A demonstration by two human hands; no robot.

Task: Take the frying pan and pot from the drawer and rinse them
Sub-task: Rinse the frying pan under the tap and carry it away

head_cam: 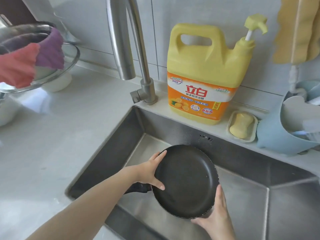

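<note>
Over the sink basin, frying pan held tilted, dark inside facing up toward the camera, black handle sticking out to the left behind the left wrist. Left hand grips the pan's left rim, thumb curled over the near edge, fingers reaching up along the rim. Right hand cups the pan's lower right edge from beneath, thumb lying up along the rim, fingers hidden under the pan. Cannot tell if the pan's base touches the sink floor. No water visible from the faucet, which stands behind the sink at its back left corner, spout arching over the basin. On the ledge right of the faucet, behind the sink: big yellow detergent jug with pump, then a yellow soap bar in its dish, then a blue basket holding white items, blurred. Yellow cloth hangs on the wall above the basket. Left of the sink, on the white counter: glass bowl, pink and purple cloths draped on a metal rim, blurred. Pot not identifiable.
</note>
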